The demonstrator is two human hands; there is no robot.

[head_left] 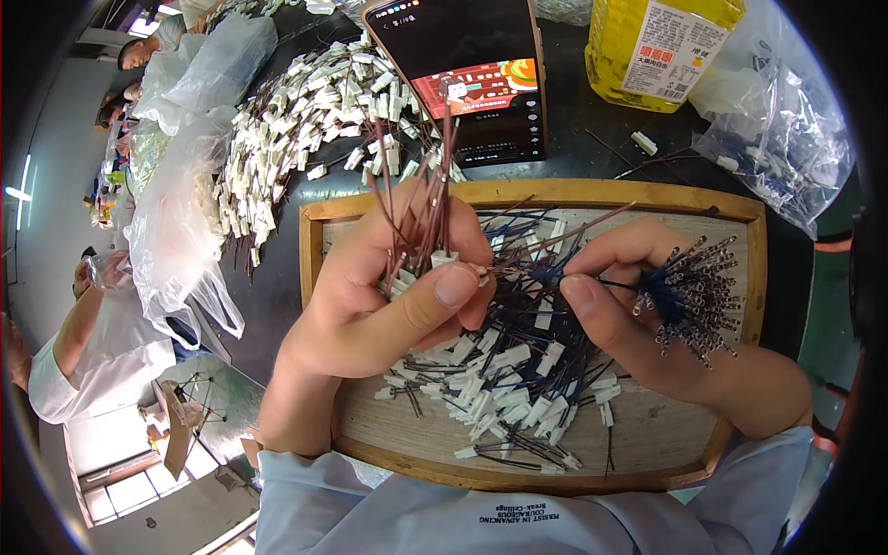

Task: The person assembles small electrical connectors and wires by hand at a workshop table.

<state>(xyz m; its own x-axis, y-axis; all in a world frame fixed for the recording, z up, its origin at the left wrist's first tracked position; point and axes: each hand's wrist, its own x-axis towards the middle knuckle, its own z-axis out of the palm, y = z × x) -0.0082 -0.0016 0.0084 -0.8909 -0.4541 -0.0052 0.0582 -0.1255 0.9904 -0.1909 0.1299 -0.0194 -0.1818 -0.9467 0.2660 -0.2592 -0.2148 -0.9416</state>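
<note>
Rising above the left grip, brown wires spread.

At twelve o'clock I see a black rectangular smartphone, screen lit; near one, a clear plastic bottle of yellow liquid; at two, a crumpled transparent plastic bag; at ten, translucent whitish plastic bags; past eight, a white-shirted co-worker.

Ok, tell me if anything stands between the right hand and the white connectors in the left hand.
Thin wires show before the right hand, and the thumb of the left hand partly covers the white connectors; nothing else visibly intervenes.
</note>
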